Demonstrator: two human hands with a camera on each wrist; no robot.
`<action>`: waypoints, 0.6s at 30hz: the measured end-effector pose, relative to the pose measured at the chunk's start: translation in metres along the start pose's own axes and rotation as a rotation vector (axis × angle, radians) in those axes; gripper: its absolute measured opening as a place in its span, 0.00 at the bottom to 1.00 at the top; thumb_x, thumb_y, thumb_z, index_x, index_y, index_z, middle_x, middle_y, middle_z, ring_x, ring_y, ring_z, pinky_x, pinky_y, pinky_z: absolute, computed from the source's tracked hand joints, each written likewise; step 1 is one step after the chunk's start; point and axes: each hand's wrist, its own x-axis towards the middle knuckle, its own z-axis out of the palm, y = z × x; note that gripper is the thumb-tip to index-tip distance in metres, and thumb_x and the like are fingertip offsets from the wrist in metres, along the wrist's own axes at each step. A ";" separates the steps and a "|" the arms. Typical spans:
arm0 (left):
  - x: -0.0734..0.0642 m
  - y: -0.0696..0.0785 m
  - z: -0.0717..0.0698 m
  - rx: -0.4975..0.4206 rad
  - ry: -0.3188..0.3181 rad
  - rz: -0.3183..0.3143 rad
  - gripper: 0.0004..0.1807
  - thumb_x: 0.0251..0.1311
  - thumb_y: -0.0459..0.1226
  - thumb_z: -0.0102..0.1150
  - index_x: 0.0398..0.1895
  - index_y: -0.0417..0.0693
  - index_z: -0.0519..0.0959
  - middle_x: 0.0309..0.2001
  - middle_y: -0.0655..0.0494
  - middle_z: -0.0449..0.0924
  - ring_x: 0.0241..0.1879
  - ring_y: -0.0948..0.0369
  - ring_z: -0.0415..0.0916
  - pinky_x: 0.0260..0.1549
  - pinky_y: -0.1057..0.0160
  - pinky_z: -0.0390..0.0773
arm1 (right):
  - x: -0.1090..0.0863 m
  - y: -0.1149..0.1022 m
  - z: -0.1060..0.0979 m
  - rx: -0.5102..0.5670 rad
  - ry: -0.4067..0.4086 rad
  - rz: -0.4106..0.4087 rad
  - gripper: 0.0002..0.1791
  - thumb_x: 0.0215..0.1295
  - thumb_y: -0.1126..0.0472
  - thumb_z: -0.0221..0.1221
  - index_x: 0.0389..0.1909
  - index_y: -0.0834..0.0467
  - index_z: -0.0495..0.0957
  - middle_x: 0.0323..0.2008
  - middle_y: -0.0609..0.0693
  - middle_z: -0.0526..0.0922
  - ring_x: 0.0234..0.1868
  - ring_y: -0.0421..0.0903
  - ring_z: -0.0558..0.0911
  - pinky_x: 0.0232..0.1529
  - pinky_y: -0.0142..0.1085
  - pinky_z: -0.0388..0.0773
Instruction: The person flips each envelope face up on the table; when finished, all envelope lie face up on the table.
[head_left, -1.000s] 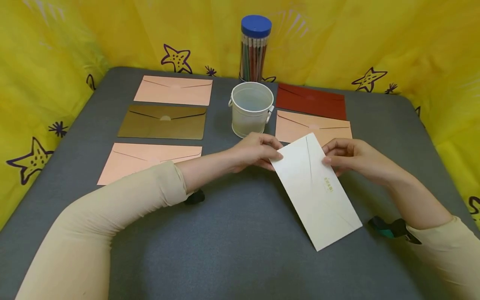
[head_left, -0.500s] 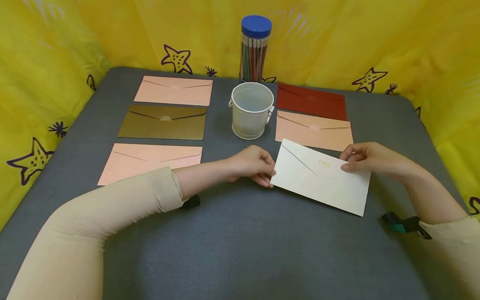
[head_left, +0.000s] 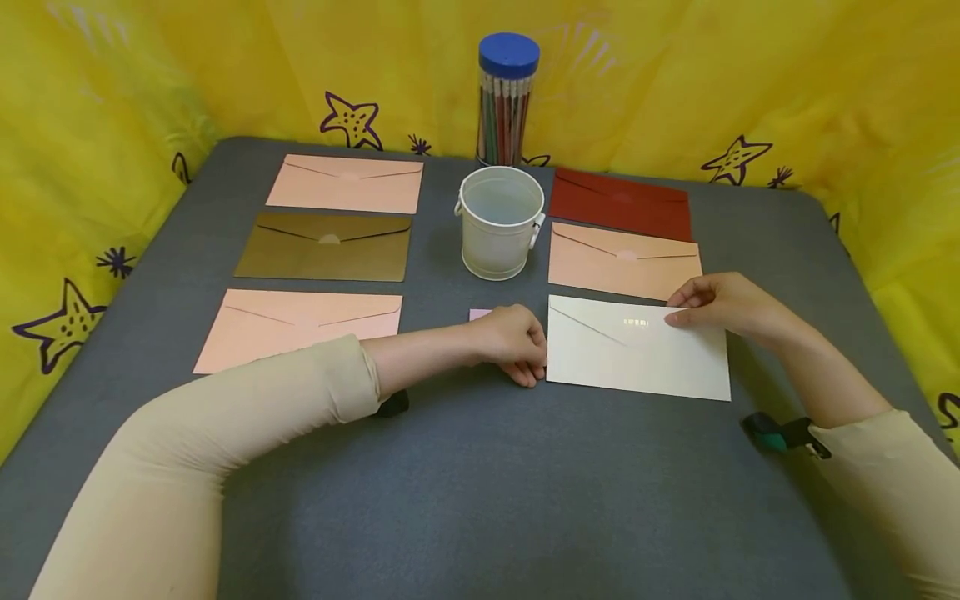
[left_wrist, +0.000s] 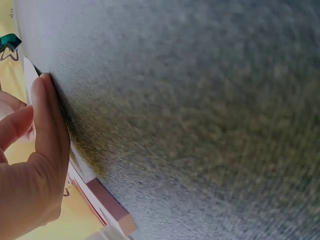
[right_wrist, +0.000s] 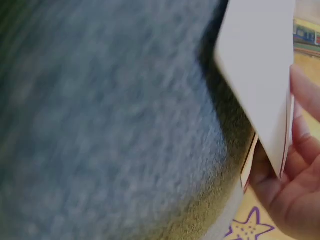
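Note:
Right of centre in the head view, a white envelope point(head_left: 637, 358) with small gold lettering lies low over the table, its long sides running left to right. My right hand point(head_left: 731, 312) pinches its far right edge, thumb on top and fingers underneath, as the right wrist view also shows. At its left short edge, my left hand point(head_left: 517, 342) holds on between thumb and fingertips. In the left wrist view the index finger point(left_wrist: 45, 110) stretches along the tabletop. Just beyond the white envelope lies a peach envelope point(head_left: 622, 258), with a dark red envelope point(head_left: 622, 204) behind it.
On the left lie a pink envelope point(head_left: 345, 183), a gold-brown envelope point(head_left: 322, 246) and another pink envelope point(head_left: 300, 321). A white bucket point(head_left: 501, 225) stands mid-table before a blue-lidded pencil tube point(head_left: 506, 100). A purple item point(head_left: 478, 314) peeks out behind my left hand.
The white envelope has turned from steeply slanted to nearly level with the row and come down below the peach one. Both hands moved with it. A purple edge now shows behind my left hand.

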 end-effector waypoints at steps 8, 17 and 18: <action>0.001 -0.002 -0.003 -0.058 -0.024 -0.022 0.09 0.65 0.25 0.47 0.39 0.29 0.78 0.23 0.51 0.81 0.18 0.66 0.80 0.24 0.71 0.83 | 0.005 -0.001 0.004 -0.063 0.044 -0.004 0.26 0.59 0.46 0.69 0.49 0.61 0.80 0.34 0.44 0.80 0.37 0.41 0.72 0.35 0.31 0.69; -0.003 -0.008 -0.005 0.022 -0.064 0.072 0.08 0.65 0.29 0.54 0.44 0.31 0.77 0.29 0.51 0.82 0.23 0.66 0.80 0.30 0.69 0.85 | -0.002 -0.011 0.009 -0.130 0.100 0.025 0.26 0.55 0.43 0.70 0.44 0.58 0.80 0.33 0.48 0.81 0.38 0.46 0.73 0.36 0.34 0.68; -0.006 -0.008 -0.007 0.056 -0.068 0.105 0.09 0.65 0.30 0.56 0.45 0.33 0.78 0.30 0.50 0.83 0.25 0.66 0.81 0.31 0.69 0.85 | -0.002 -0.012 0.009 -0.135 0.110 0.024 0.26 0.55 0.42 0.70 0.44 0.58 0.80 0.33 0.48 0.81 0.38 0.46 0.73 0.36 0.34 0.69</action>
